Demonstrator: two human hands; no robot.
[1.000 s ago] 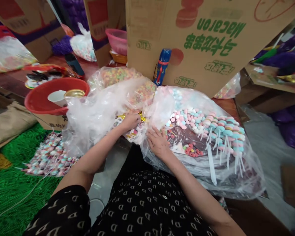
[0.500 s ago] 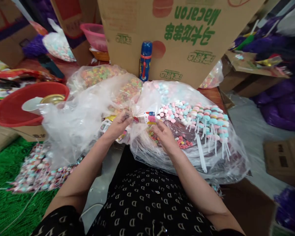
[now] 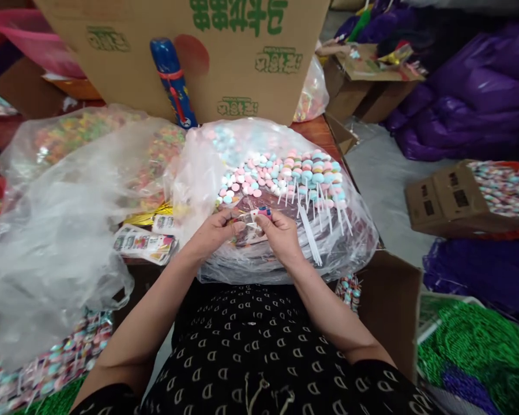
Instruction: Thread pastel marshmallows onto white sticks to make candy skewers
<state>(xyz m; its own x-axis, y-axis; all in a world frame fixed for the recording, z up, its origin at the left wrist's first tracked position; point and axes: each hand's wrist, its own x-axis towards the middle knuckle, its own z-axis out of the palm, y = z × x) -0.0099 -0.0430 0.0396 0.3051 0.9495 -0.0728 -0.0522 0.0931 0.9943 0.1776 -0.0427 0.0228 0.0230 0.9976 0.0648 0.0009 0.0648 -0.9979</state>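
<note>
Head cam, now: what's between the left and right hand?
A small printed wrapper, part see-through, spans the gap between the left hand and right hand. The head view shows it, with clear plastic behind.

a black fabric garment [image 3: 225,346], printed in spaced rows with small pale beige marks shaped like a capital d, covers the torso. low on its front hang thin, pale beige cords [image 3: 248,389], slightly kinked, with whitish ends. beyond the cords toward the lap, the marks look smaller and closer together. to the left of the cords is a short black sleeve [image 3: 108,401]; to their right, a matching printed black sleeve [image 3: 384,383]. both forearms are bare.
</note>
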